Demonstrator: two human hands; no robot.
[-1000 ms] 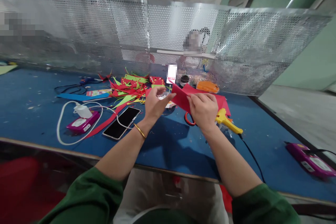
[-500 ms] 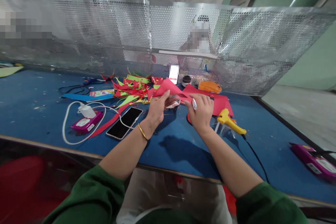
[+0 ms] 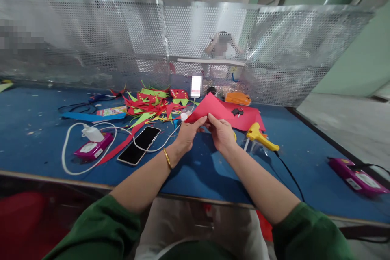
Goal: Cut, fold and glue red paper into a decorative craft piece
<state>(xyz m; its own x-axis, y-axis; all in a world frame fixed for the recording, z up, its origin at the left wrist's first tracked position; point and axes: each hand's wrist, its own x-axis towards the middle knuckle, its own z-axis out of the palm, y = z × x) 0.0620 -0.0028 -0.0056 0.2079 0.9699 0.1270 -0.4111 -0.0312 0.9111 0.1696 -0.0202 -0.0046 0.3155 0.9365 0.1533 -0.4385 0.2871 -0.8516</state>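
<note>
My left hand (image 3: 188, 133) pinches the lower edge of a red sheet (image 3: 210, 107) held above the blue table (image 3: 195, 174). Beside it, almost touching, my right hand (image 3: 223, 133) grips the same edge with thumb and fingers. The sheet rises to a point away from me. Behind it lies more red paper (image 3: 251, 120) with small dark scissors-like handles (image 3: 237, 112) on top. A yellow glue gun (image 3: 261, 137) rests to the right of my right hand. Left of my left hand, a black phone (image 3: 139, 145) lies flat.
Red and green paper scraps (image 3: 144, 103) are heaped at the back. A white cable (image 3: 64, 152) loops round a purple box (image 3: 94, 146). Another purple box (image 3: 358, 176) sits far right. A perforated metal screen (image 3: 210, 28) stands behind, with an orange packet (image 3: 238, 98) before it.
My right hand has moved left, close to my left hand, and now holds the red sheet's edge. No white-handled item shows at it now. The handles on the red paper are now uncovered.
</note>
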